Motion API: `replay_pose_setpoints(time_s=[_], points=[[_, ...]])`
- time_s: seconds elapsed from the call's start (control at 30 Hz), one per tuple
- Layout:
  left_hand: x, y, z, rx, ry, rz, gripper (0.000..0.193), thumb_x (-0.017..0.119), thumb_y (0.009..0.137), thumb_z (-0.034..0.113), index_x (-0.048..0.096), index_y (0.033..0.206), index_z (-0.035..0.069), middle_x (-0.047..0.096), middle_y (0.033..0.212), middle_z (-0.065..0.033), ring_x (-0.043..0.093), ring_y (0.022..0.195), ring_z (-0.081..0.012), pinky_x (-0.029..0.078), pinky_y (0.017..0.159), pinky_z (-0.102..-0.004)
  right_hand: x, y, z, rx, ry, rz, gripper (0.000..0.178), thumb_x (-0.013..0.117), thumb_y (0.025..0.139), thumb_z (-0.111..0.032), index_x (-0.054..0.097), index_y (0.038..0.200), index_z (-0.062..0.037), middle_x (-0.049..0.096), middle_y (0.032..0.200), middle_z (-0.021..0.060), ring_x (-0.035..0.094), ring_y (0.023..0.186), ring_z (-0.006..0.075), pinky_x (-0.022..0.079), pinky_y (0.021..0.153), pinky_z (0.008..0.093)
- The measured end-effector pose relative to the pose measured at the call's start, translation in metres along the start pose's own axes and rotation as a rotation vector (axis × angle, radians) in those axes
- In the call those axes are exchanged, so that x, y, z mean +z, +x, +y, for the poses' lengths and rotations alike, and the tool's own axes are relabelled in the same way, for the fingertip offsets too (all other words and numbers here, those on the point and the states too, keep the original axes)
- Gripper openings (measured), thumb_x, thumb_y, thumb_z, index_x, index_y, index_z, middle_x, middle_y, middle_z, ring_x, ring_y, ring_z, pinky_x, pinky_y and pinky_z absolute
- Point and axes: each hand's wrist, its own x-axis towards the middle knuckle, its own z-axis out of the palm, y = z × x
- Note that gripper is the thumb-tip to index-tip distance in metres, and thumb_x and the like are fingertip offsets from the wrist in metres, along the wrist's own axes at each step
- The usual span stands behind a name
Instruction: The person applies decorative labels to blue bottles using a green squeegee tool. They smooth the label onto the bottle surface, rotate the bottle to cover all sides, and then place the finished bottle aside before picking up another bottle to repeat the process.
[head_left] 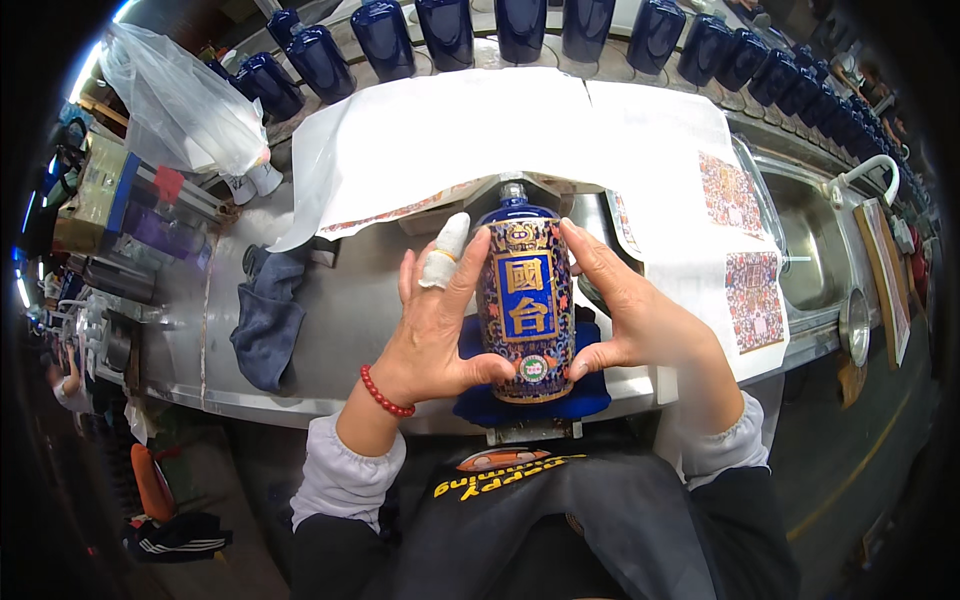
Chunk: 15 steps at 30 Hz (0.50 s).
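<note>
A dark blue bottle [528, 300] with an ornate patterned label lies on a blue cloth pad [590, 395] at the counter's near edge, its neck pointing away from me. My left hand [425, 335] holds its left side, fingers by the shoulder and thumb low on the label. One finger wears a white wrap [445, 255], and a red bead bracelet [384, 393] circles that wrist. On the other side, my right hand [630, 310] grips the bottle, fingertips at the upper label edge and thumb near the base.
White paper sheets [450, 135] with patterned prints [755, 300] cover the counter behind and right of the bottle. Several blue bottles [520, 30] line the far side. A dark cloth [268, 315] lies left. At right are a sink [805, 240] and a faucet [880, 165].
</note>
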Motion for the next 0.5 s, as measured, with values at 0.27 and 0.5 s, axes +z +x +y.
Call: replay_pose_setpoints(time_s=[0.27, 0.5], points=[[-0.004, 0.013, 0.009, -0.011, 0.234, 0.062, 0.115, 0.054, 0.077, 0.089, 0.038, 0.157, 0.008, 0.043, 0.152, -0.0233, 0.037, 0.144, -0.0417, 0.005, 0.118, -0.0661, -0.002, 0.007, 0.002, 0.079, -0.049, -0.023, 0.133, 0.089, 0.064, -0.06, 0.017, 0.162, -0.0048, 0.026, 0.16, 0.029, 0.029, 0.149, 0.0443, 0.036, 0.118, 0.0472], [-0.002, 0.012, 0.006, -0.036, 0.127, 0.069, 0.123, 0.058, 0.076, 0.088, 0.029, 0.158, 0.001, 0.043, 0.151, -0.0256, 0.036, 0.141, -0.043, 0.007, 0.116, -0.0679, -0.01, 0.001, -0.005, -0.019, -0.191, 0.122, 0.107, 0.089, 0.074, -0.036, 0.032, 0.156, -0.0006, 0.038, 0.155, 0.0275, 0.042, 0.143, 0.0419, 0.04, 0.116, 0.0448]])
